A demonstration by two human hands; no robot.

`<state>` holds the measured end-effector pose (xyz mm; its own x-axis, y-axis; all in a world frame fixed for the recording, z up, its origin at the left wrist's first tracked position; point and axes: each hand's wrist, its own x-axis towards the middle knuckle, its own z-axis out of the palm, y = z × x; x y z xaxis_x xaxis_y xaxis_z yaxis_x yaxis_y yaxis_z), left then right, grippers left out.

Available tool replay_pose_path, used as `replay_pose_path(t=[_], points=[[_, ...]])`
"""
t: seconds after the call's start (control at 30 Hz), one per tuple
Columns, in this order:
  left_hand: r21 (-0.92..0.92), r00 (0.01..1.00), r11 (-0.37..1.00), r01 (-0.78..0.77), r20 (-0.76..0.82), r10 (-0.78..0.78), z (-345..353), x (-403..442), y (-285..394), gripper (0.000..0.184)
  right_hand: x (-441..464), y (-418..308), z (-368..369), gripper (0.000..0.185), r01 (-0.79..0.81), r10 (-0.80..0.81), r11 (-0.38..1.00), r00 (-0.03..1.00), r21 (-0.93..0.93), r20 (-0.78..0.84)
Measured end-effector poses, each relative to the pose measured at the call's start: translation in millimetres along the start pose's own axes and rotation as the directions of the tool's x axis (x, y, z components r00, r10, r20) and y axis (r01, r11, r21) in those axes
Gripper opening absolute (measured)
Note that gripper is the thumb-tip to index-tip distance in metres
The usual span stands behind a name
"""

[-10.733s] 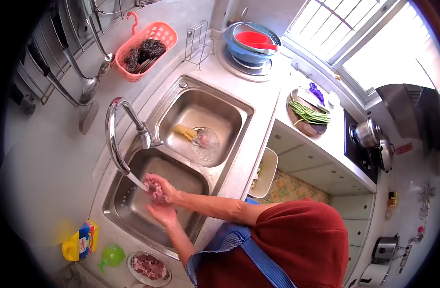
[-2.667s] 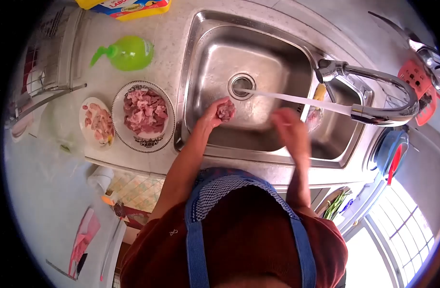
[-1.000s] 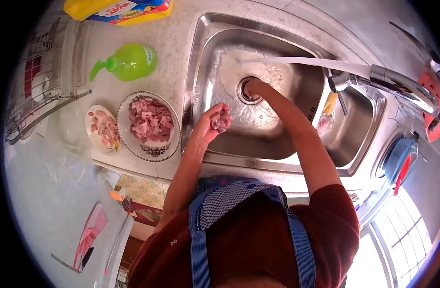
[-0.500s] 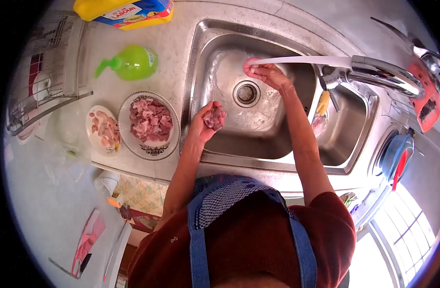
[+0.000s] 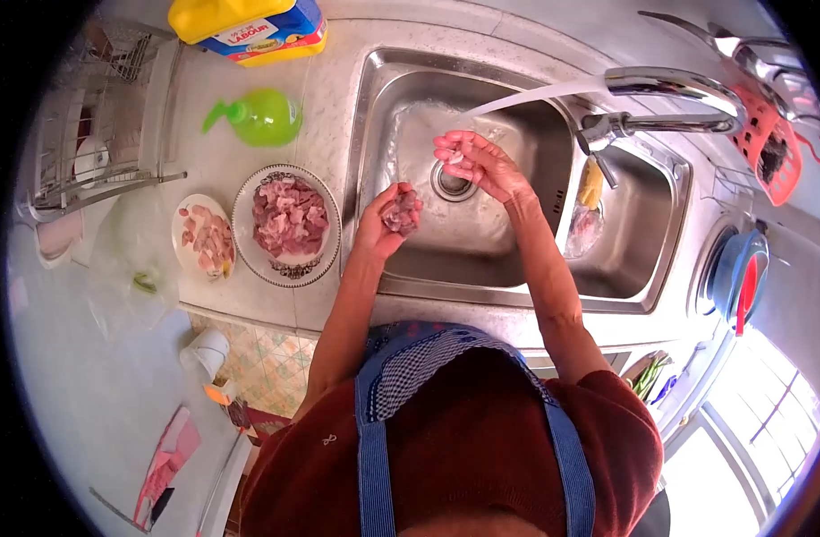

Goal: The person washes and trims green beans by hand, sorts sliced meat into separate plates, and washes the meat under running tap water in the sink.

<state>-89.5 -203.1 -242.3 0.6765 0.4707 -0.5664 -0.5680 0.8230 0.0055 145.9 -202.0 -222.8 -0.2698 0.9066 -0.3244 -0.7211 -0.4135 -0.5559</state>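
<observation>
My left hand (image 5: 380, 231) is cupped around raw meat (image 5: 401, 213) above the left part of the large steel sink basin (image 5: 517, 259). Over the drain (image 5: 454, 182), my right hand (image 5: 483, 168) has a small pale piece of meat (image 5: 457, 154) at its fingertips. Water runs from the faucet (image 5: 669, 85) into the basin just behind my right hand. Left of the sink, a patterned bowl (image 5: 242, 224) holds a pile of raw meat (image 5: 289, 217). Beside it, a smaller white plate (image 5: 184, 257) carries pale pieces (image 5: 208, 238).
A green pump bottle (image 5: 267, 117) lies on the counter near a yellow and blue jug (image 5: 249, 29). The smaller basin (image 5: 638, 242) holds a yellow item (image 5: 591, 185) and a clear bag (image 5: 585, 230). A blue basin (image 5: 725, 277) stands at the right.
My right hand has come up from the drain, passed through the water stream, and moved nearer to my left hand, now with a pale piece at its fingertips. My left hand still holds meat.
</observation>
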Motion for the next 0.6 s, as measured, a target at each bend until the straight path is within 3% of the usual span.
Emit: replay_pose_path(t=[0.17,0.37,0.43,0.57,0.6], points=[[0.026,0.999,1.0,0.004,0.051,-0.005,11.0,-0.4,0.4,0.02,-6.5,-12.0,14.3,0.04,0.038,-0.038,0.999,0.996,0.0,-0.077],[0.192,0.998,0.979,-0.061,-0.004,0.063,48.5,-1.4,-1.1,0.022,-21.0,-26.6,32.0,0.04,-0.034,0.035,0.999,0.998,-0.015,0.045],[0.25,0.995,0.964,-0.086,-0.028,0.096,56.4,3.9,-1.0,0.023,-27.1,-22.4,31.4,0.041,-0.025,-0.002,0.893,0.998,-0.449,-0.059],[0.337,0.999,0.941,-0.039,-0.013,0.046,64.5,15.5,-8.2,0.023,-40.8,-24.7,40.7,0.036,0.088,-0.146,0.787,0.988,-0.611,-0.046],[0.329,0.999,0.944,-0.031,-0.011,0.037,68.5,16.5,-10.9,0.023,-43.3,-25.2,40.0,0.032,0.053,-0.2,0.694,0.972,-0.718,-0.121]])
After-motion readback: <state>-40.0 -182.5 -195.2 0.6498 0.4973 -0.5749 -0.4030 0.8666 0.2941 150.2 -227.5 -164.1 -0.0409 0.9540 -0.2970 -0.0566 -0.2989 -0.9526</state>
